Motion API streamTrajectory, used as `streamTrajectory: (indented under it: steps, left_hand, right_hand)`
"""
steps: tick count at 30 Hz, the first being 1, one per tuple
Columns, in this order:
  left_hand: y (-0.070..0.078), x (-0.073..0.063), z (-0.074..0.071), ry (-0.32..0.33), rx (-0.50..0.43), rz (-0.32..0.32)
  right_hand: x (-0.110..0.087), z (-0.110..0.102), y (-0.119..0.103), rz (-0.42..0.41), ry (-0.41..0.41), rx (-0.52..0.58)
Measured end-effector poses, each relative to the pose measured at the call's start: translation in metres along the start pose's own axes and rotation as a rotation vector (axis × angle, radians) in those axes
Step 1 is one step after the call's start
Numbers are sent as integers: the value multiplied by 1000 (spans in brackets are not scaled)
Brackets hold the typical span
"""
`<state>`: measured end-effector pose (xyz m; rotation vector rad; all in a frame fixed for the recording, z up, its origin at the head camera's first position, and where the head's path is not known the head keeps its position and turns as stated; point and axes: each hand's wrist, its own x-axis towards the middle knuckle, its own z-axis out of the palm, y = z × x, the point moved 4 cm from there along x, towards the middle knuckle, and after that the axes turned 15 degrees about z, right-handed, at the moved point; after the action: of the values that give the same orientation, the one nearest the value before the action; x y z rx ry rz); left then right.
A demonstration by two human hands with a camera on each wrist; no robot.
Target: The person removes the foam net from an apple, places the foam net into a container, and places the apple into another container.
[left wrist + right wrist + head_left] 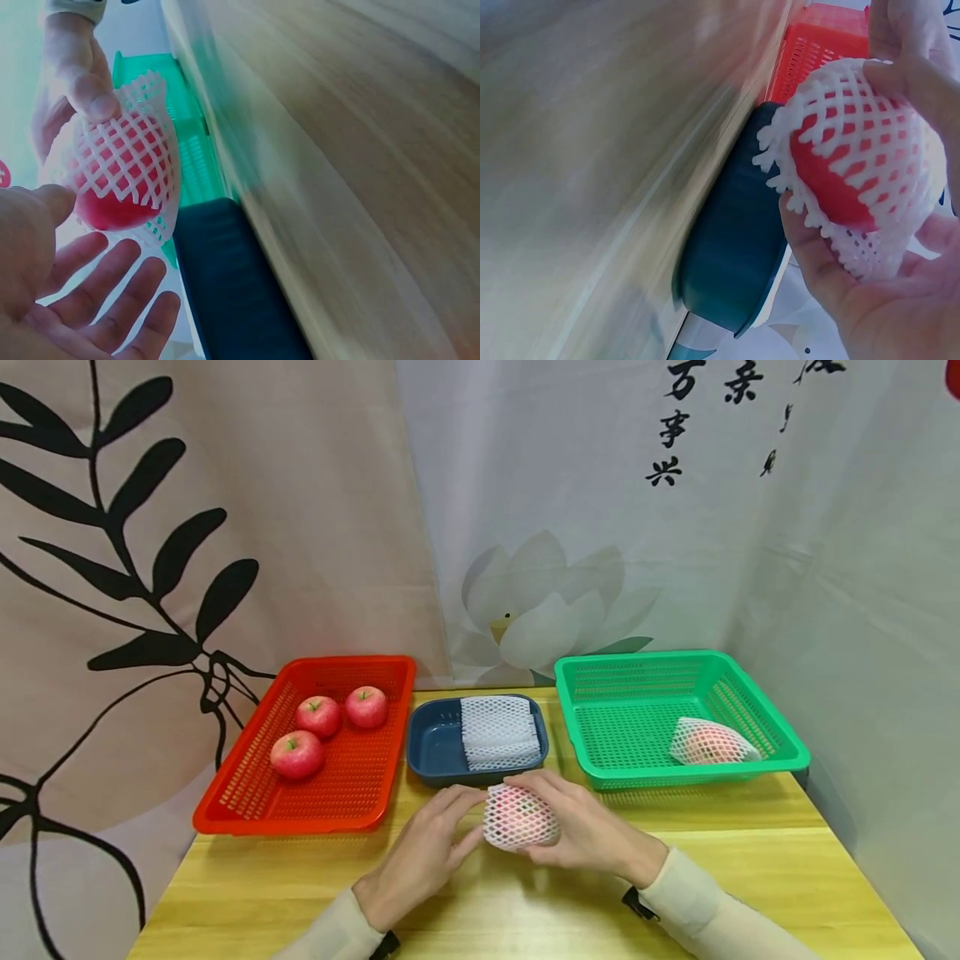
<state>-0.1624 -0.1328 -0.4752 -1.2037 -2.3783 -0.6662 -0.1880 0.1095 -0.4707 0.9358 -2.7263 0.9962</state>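
Note:
Over the front of the table, a red apple sits inside a white foam net sleeve, part of its red skin showing at the sleeve's open edge. My right hand grips the netted apple from the right, fingers and thumb around it. My left hand is at its left side; in the left wrist view the fingers are spread and fairly straight, with the thumb right at the netting. Behind the hands, a dark blue tray holds a stack of flat white net sleeves.
Three bare apples lie in a red basket at the left. A green basket at the right contains one netted apple. A printed curtain hangs behind the wooden table.

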Motion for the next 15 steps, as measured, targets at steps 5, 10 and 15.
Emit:
streamTrajectory:
  steps: [5, 10, 15]
  left_hand:
    - [2, 2, 0, 12, -38, -7]
    - [5, 6, 1, 20, -74, 2]
    - [8, 9, 3, 24, -94, 5]
  right_hand:
    - [0, 0, 0, 6, -13, 4]
    - [1, -1, 0, 14, -14, -10]
    - [2, 0, 0, 36, -38, -20]
